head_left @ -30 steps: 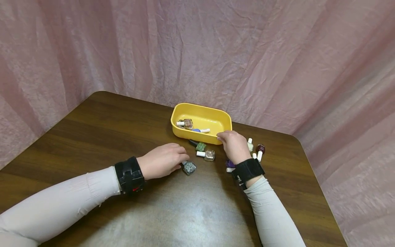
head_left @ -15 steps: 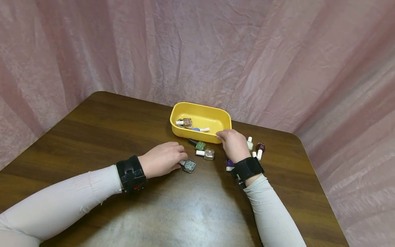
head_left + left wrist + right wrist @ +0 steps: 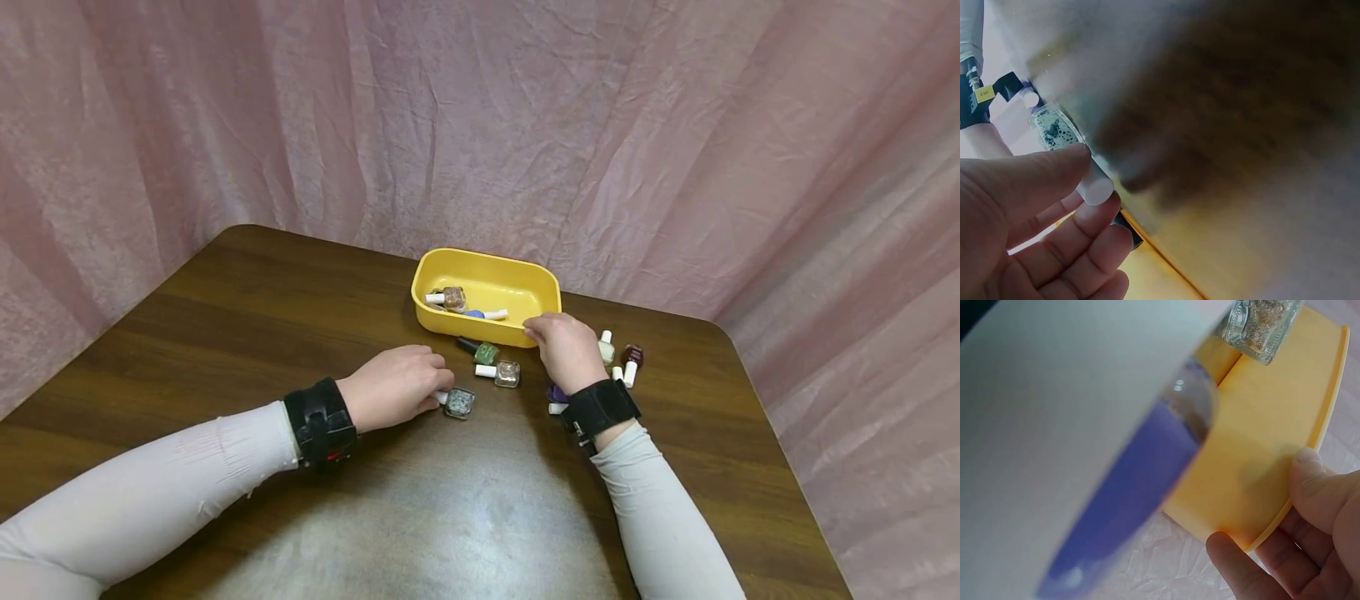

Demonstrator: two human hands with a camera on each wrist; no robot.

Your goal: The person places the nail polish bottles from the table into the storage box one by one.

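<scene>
My left hand (image 3: 397, 386) pinches the white cap of a nail polish bottle (image 3: 460, 403) with black-speckled, pale contents; the left wrist view shows the thumb and fingers around the cap (image 3: 1096, 189). At the near right corner of a yellow box (image 3: 442, 322), my right hand (image 3: 567, 354) grips the rim, thumb on one side and fingers on the other in the right wrist view. Inside the box lie a brown glitter bottle (image 3: 453, 298) and a blue one with a white cap (image 3: 495, 315). A green bottle (image 3: 486, 353) and a gold glitter bottle (image 3: 507, 374) lie in front of it.
A purple bottle (image 3: 556, 395) is partly hidden by the right wrist. Beyond that wrist are a pale bottle (image 3: 605, 352), a dark red one (image 3: 633, 357) and another white cap (image 3: 617, 373). Pink curtains (image 3: 480, 125) hang behind the wooden table (image 3: 300, 292).
The speckled bottle has turned a little in my left fingers, and more of its white cap shows. My right hand keeps its hold on the box rim.
</scene>
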